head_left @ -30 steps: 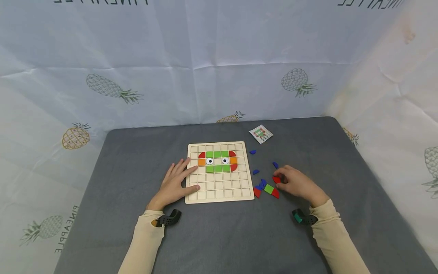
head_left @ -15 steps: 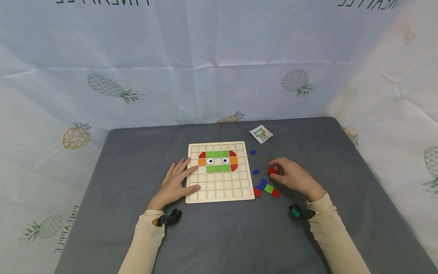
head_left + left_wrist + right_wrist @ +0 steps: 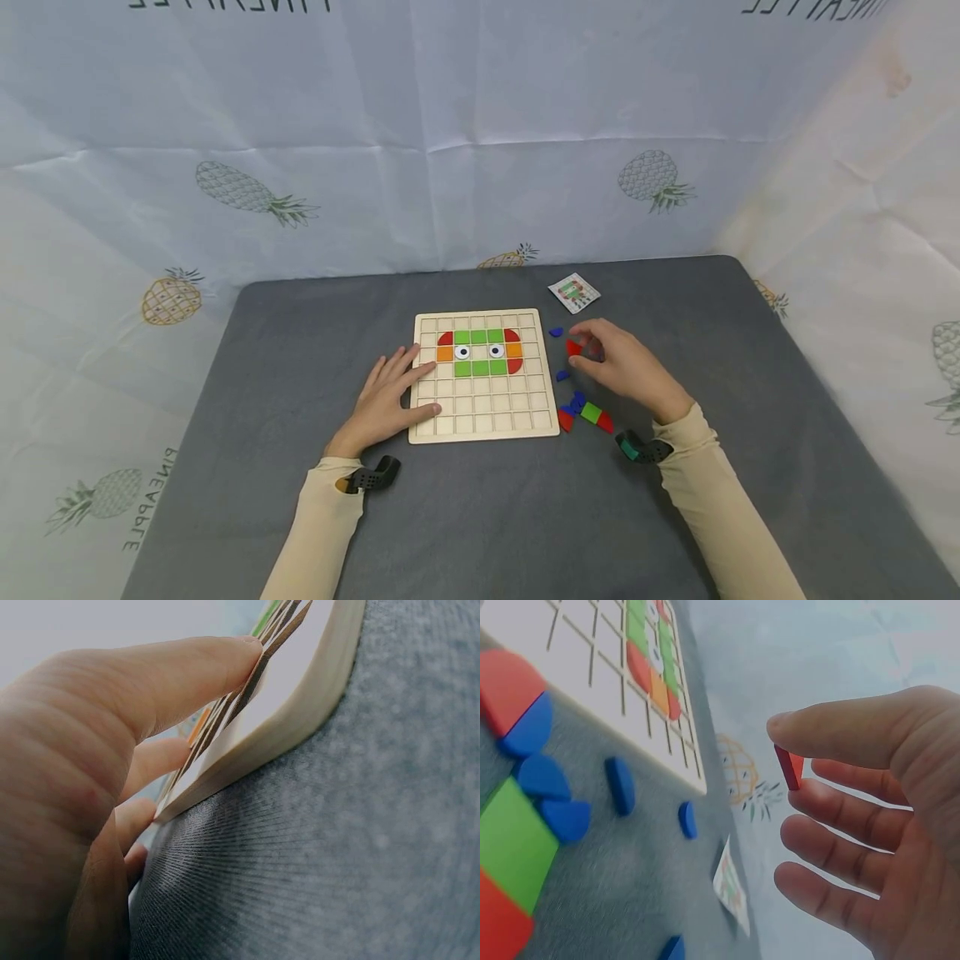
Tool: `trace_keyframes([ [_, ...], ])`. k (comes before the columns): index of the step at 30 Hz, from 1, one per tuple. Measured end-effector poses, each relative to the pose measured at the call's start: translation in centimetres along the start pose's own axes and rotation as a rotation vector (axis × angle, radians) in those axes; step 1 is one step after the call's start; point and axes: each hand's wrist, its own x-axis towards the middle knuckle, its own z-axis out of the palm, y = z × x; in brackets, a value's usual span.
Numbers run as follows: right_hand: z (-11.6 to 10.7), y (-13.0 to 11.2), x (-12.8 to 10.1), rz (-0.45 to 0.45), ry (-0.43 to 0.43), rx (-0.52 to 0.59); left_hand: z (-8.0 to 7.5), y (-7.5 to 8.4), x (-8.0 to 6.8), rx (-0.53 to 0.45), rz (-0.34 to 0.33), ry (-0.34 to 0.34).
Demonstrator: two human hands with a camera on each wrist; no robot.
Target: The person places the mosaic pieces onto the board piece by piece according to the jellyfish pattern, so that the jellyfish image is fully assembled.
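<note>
My right hand pinches a red quarter-circle tile between thumb and index finger, raised over the table just right of the board. The other fingers are loosely bent. My left hand rests with spread fingers on the left edge of a square wooden grid board; its thumb lies on the board's top. Set in the grid are green tiles, two eye tiles, orange squares and red rounded corners at three corners of the pattern. The lower left corner cell of that pattern shows bare wood.
Right of the board lie several blue half-circles, a green square and red quarter-circles. A small pattern card lies behind them. A pineapple-print cloth hangs behind the grey table.
My right hand has lifted the red quarter-circle tile from the loose pieces and carried it back and left toward the board. My left hand stays on the board.
</note>
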Motion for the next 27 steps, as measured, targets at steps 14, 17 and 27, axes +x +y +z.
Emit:
trace_keyframes([
  [14, 0.1, -2.9, 2.3, -0.074, -0.007, 0.011, 0.1, 0.0, 0.0, -0.016, 0.006, -0.002],
  [17, 0.3, -3.6, 2.8, -0.109, -0.009, -0.016, 0.2, -0.2, 0.1, -0.012, 0.005, -0.003],
  [27, 1.7, -6.4, 4.4, -0.192, -0.041, -0.097, 0.2, -0.2, 0.1, -0.005, -0.003, -0.005],
])
